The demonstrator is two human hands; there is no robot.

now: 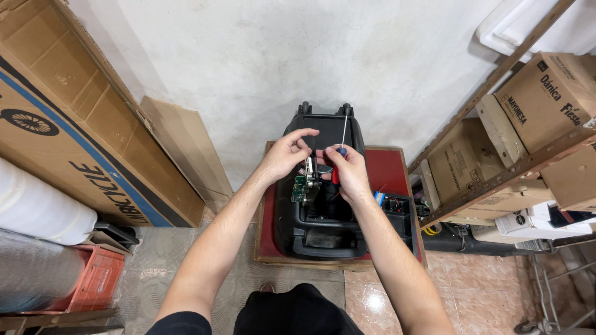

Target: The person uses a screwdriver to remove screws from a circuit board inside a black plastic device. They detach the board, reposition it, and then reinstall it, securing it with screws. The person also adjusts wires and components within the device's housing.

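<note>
A small green circuit board on a grey panel (pixel 303 180) is held up just above the open back of a black plastic speaker cabinet (pixel 323 211), which lies on a red-topped wooden table (pixel 391 170). The left hand (pixel 285 154) pinches the top of the panel between thumb and fingers. The right hand (pixel 349 170) touches the panel's other side and is clenched around a screwdriver with a red and blue handle (pixel 338 162), its thin metal shaft pointing up toward the wall. Left of the cabinet lean large flat cardboard boxes (pixel 74 124); right of it, a metal shelf (pixel 515 167) carries brown cartons.
</note>
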